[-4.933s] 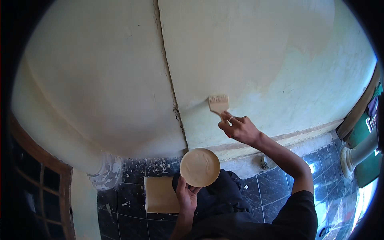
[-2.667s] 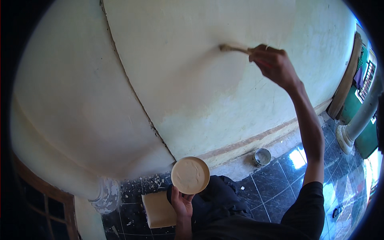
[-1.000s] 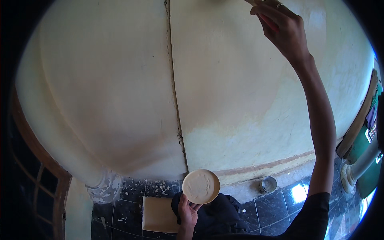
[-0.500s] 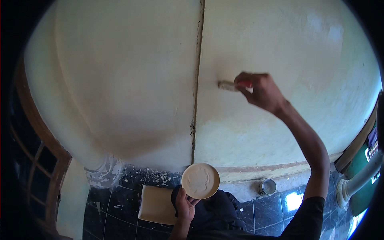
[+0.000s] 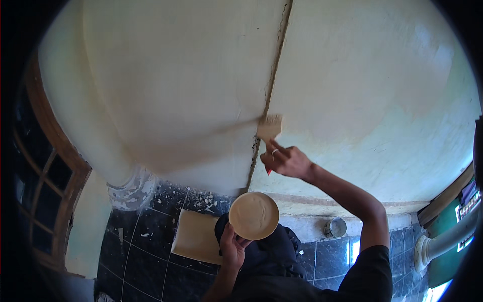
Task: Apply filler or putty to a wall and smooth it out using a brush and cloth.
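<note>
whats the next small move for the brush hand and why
Probably lower the brush to the round dish and reload it: the right hand has it just above the dish in this view, the left hand holds that dish with creamy coating in it, and the wall right of the crack looks greener low down than above.

At centre, the right hand (image 5: 286, 161) mostly hides the handle of the brush (image 5: 269, 131). Below, the round dish (image 5: 254, 215) covers some fingers of the left hand (image 5: 233, 250). At lower right, whatever the pail (image 5: 329, 229) holds — if anything — is too small to tell.
</note>
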### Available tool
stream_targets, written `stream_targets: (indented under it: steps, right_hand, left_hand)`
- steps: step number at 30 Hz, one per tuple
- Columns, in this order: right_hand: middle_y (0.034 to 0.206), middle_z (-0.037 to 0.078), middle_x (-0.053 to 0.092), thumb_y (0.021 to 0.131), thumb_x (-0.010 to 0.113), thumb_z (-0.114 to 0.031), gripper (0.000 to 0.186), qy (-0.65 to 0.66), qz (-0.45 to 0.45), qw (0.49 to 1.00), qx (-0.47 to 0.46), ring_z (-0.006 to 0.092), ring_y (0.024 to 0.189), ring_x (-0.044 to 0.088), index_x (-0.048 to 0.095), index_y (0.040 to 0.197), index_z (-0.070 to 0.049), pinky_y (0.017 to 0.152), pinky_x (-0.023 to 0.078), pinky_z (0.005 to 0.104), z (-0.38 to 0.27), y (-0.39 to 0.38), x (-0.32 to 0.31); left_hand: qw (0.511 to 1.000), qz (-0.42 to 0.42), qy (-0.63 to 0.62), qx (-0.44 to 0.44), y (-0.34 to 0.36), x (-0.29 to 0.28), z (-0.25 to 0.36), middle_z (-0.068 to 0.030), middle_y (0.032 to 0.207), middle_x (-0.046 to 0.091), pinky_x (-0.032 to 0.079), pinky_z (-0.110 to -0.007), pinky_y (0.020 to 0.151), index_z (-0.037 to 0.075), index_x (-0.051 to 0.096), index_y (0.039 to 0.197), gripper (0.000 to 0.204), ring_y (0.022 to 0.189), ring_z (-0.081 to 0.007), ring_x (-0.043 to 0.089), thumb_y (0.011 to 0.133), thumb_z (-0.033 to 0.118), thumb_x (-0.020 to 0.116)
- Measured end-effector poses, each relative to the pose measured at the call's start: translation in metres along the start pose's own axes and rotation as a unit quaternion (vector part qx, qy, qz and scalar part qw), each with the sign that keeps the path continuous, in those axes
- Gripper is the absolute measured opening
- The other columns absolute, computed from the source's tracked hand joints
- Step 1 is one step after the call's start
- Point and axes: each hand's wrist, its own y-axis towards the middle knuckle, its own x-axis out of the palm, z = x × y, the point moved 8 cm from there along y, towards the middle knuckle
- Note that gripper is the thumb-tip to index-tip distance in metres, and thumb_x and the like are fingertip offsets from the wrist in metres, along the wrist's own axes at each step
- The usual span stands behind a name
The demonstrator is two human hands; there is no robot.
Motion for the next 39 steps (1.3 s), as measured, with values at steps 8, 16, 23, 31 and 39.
stream_targets:
  steps: [8,16,23,31,39]
  right_hand:
    - [0.089,0.010,0.070,0.083,0.067,-0.002,0.015,0.250,0.042,0.924,0.285,0.0216,0.064,0.070,0.066,0.097,-0.006,0.056,0.058,0.0306,0.124,0.036,-0.031]
    - [0.121,0.018,0.062,0.074,0.072,-0.003,0.024,-0.035,0.098,0.985,0.140,0.0197,0.083,0.072,0.072,0.095,-0.013,0.059,0.061,0.0273,0.088,0.025,-0.046]
    - [0.093,0.008,0.066,0.076,0.067,-0.003,0.022,0.301,-0.044,0.934,0.186,0.0213,0.070,0.068,0.065,0.097,-0.011,0.053,0.056,0.0319,-0.003,-0.011,0.040]
    - [0.089,0.004,0.071,0.075,0.075,0.000,0.017,0.090,0.241,0.933,0.253,0.0128,0.063,0.067,0.068,0.086,-0.011,0.048,0.050,0.0230,0.117,-0.005,-0.051]
    - [0.079,0.003,0.069,0.072,0.079,-0.003,0.020,0.206,0.292,0.858,0.369,0.0141,0.057,0.063,0.061,0.073,-0.011,0.047,0.048,0.0268,0.043,-0.056,-0.013]
  left_hand:
    - [0.999,0.031,0.017,0.016,-0.007,-0.015,0.016,-0.0140,0.129,0.055,0.058,-0.046,0.084,0.009,0.041,0.138,0.049,0.111,-0.0294,0.062,0.099,0.038,0.048]
    - [0.999,0.026,0.026,0.024,-0.007,-0.013,0.016,-0.0139,0.129,0.055,0.059,-0.044,0.082,0.009,0.039,0.139,0.048,0.107,-0.0286,0.064,0.100,0.037,0.046]
    - [0.998,0.043,0.023,0.032,-0.007,-0.016,0.019,-0.0142,0.128,0.056,0.061,-0.041,0.079,0.008,0.039,0.139,0.045,0.105,-0.0276,0.065,0.101,0.033,0.043]
    - [0.998,0.043,0.000,0.035,-0.007,-0.015,0.016,-0.0126,0.122,0.059,0.061,-0.040,0.079,0.009,0.042,0.136,0.043,0.101,-0.0247,0.067,0.101,0.033,0.045]
    - [0.999,0.044,0.019,0.022,-0.003,-0.011,0.013,-0.0144,0.127,0.056,0.060,-0.043,0.080,0.007,0.039,0.139,0.047,0.106,-0.0279,0.065,0.101,0.034,0.044]
